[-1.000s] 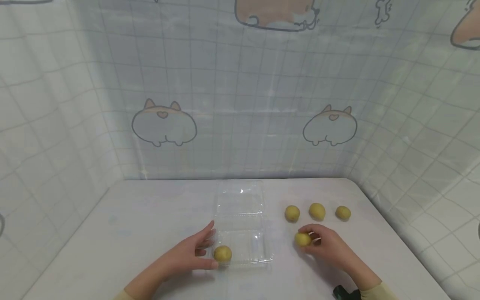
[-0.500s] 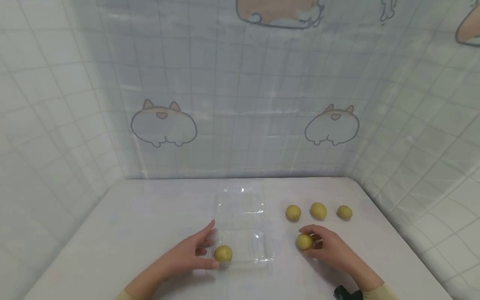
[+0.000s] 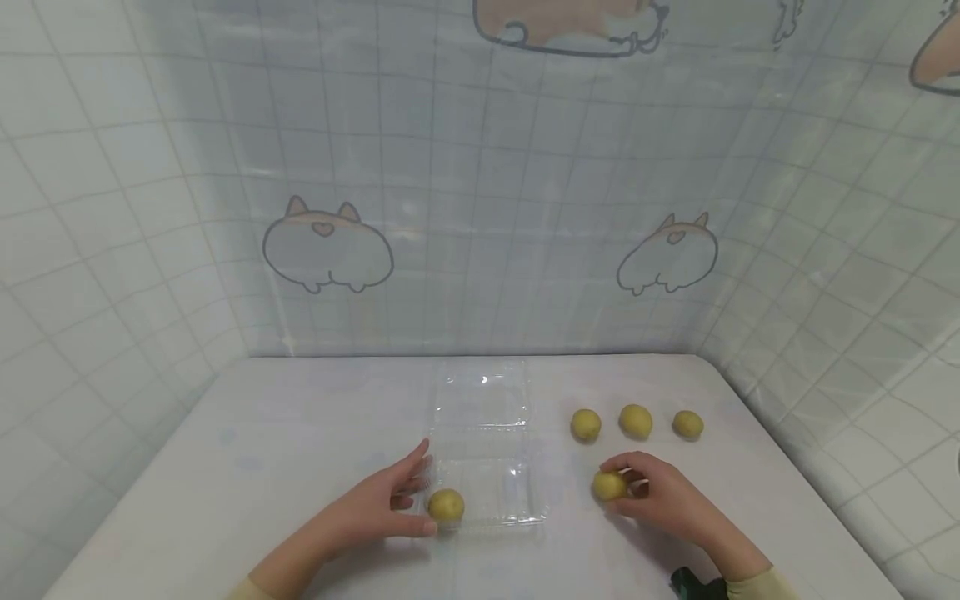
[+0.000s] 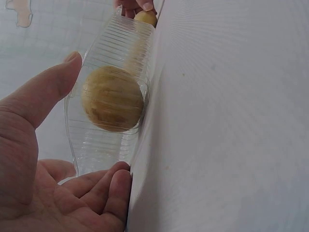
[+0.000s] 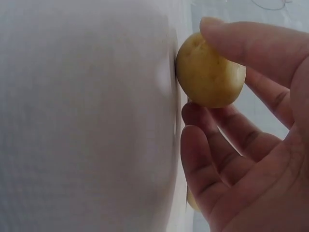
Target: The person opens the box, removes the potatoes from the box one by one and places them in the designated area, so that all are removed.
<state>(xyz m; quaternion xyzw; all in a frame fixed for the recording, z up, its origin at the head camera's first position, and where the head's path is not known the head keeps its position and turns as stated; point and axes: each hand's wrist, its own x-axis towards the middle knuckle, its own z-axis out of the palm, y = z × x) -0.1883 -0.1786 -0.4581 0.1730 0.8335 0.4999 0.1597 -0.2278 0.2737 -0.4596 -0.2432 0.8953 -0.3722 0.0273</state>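
A clear plastic clamshell box (image 3: 491,492) lies with its lid (image 3: 482,398) folded back away from me. One yellow potato (image 3: 446,507) sits in its near left corner. My left hand (image 3: 378,504) holds the box's left end, the thumb at the near edge and the curled fingers farther back, as the left wrist view shows. To the right of the box, my right hand (image 3: 656,496) grips another potato (image 5: 207,72) between thumb and fingers, low over the table. That potato (image 3: 609,485) is partly covered by the fingers in the head view.
Three more potatoes lie in a row beyond my right hand: a left one (image 3: 586,425), a middle one (image 3: 636,422) and a right one (image 3: 687,425). A patterned curtain (image 3: 480,250) encloses the white table (image 3: 315,417). A dark object (image 3: 697,585) sits beside my right sleeve.
My right hand and its potato have shifted slightly toward me and to the right, with the potato turned a little in the fingers. The left hand and the box have stayed put.
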